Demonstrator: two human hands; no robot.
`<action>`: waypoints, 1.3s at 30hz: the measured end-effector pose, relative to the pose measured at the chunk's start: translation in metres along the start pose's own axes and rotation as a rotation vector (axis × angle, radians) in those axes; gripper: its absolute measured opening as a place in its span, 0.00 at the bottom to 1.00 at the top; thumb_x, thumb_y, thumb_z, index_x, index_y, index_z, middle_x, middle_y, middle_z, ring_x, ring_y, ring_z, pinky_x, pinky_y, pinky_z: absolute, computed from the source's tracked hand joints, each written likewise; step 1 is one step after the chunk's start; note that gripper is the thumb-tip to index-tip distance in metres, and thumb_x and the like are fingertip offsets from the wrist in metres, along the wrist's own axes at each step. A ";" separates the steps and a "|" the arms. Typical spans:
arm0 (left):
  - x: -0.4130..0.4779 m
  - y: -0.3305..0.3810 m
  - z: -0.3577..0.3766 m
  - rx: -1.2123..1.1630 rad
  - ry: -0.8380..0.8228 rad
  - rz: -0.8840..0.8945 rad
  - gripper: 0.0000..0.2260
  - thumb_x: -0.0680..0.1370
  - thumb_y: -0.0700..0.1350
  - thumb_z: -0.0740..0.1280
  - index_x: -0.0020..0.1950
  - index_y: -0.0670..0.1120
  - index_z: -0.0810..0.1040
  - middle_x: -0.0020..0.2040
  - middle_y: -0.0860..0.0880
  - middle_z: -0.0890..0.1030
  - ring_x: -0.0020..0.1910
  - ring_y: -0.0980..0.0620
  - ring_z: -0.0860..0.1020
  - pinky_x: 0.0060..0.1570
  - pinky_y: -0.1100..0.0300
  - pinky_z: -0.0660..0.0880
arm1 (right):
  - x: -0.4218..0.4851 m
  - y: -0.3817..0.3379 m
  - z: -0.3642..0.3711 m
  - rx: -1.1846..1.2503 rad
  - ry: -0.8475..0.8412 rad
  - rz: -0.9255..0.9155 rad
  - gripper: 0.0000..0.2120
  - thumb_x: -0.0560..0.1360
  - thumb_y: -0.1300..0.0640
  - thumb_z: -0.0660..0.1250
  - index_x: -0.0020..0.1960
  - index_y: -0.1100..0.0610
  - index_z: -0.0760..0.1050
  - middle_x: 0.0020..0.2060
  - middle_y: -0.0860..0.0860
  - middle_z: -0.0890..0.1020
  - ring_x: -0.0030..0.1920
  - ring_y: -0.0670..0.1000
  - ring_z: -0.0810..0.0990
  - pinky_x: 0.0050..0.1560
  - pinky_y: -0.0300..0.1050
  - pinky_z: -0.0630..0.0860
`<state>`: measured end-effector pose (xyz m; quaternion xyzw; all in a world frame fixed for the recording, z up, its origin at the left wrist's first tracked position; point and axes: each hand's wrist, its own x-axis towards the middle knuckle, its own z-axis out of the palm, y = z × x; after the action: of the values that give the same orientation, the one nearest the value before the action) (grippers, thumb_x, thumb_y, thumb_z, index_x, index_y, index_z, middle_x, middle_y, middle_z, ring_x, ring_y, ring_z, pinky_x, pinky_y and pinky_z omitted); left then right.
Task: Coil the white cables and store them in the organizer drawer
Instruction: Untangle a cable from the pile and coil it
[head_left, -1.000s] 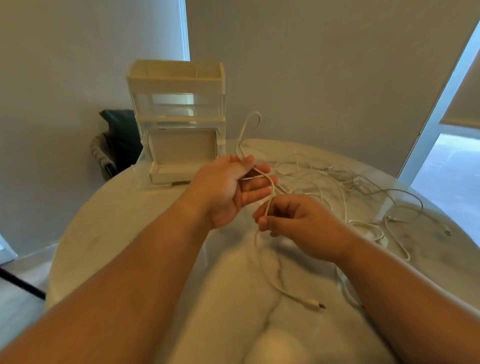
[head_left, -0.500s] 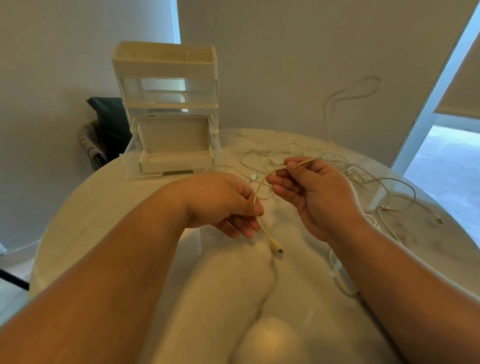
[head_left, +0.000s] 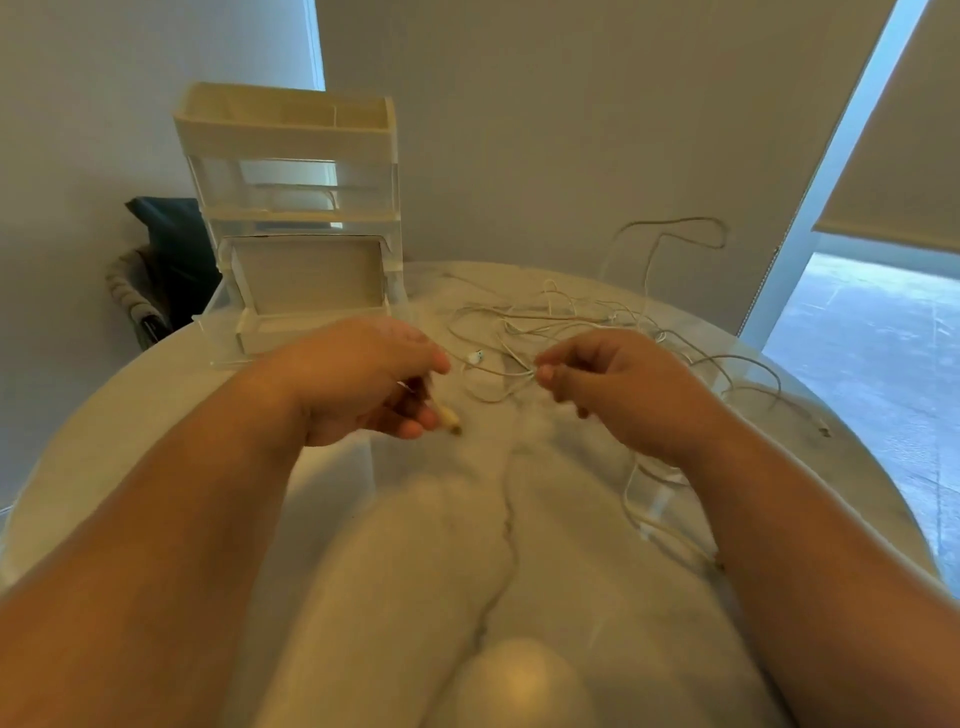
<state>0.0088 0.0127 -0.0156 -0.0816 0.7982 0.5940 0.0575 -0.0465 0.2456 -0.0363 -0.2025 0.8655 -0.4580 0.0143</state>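
A: Pulling now looks risky to me. The left hand (head_left: 363, 384) has its fingers curled and pinches a plug (head_left: 450, 419) just behind its tip. The right hand (head_left: 618, 389) pinches a strand (head_left: 509, 373) between thumb and fingertips.

B: And the rest of it?

A: The cables (head_left: 550, 317) lie in a loose tangle on the table (head_left: 156, 415), at 1 o'clock from the hands. One loop (head_left: 685, 224) stands up in the air at the far side (not a good sign). The drawer (head_left: 306, 283) is pulled out of the organizer (head_left: 285, 135) at 11 o'clock.

B: So what goes wrong?

A: I'd guess a tug drags the whole tangle along and tightens a knot instead of freeing one cable. Another run (head_left: 631, 499) passes under the right forearm toward 5 o'clock, so the arm could snag it and sweep it off the edge. I cannot tell whether both hands hold the same cable, because the picture is blurred there.
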 end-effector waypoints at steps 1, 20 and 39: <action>0.002 -0.001 -0.006 0.053 0.077 -0.001 0.07 0.82 0.38 0.61 0.54 0.42 0.79 0.39 0.42 0.77 0.28 0.52 0.80 0.28 0.61 0.78 | -0.004 0.000 -0.012 -0.191 -0.027 0.013 0.07 0.76 0.48 0.72 0.45 0.51 0.83 0.35 0.47 0.84 0.30 0.39 0.77 0.34 0.37 0.73; -0.031 0.016 0.045 0.683 -0.124 0.661 0.14 0.67 0.57 0.75 0.50 0.63 0.77 0.51 0.64 0.75 0.54 0.64 0.73 0.49 0.69 0.71 | -0.010 -0.003 -0.007 0.349 -0.342 0.166 0.10 0.75 0.71 0.63 0.42 0.60 0.80 0.30 0.59 0.76 0.26 0.50 0.74 0.29 0.42 0.74; -0.026 0.012 0.004 0.135 -0.320 0.142 0.07 0.82 0.47 0.62 0.55 0.46 0.78 0.44 0.44 0.85 0.30 0.48 0.79 0.32 0.54 0.77 | -0.018 -0.024 0.007 0.324 0.140 -0.361 0.11 0.77 0.67 0.68 0.43 0.52 0.80 0.36 0.53 0.85 0.36 0.49 0.83 0.35 0.34 0.74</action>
<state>0.0321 0.0212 -0.0002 0.0745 0.8207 0.5472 0.1468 -0.0201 0.2353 -0.0241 -0.3165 0.7295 -0.5988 -0.0956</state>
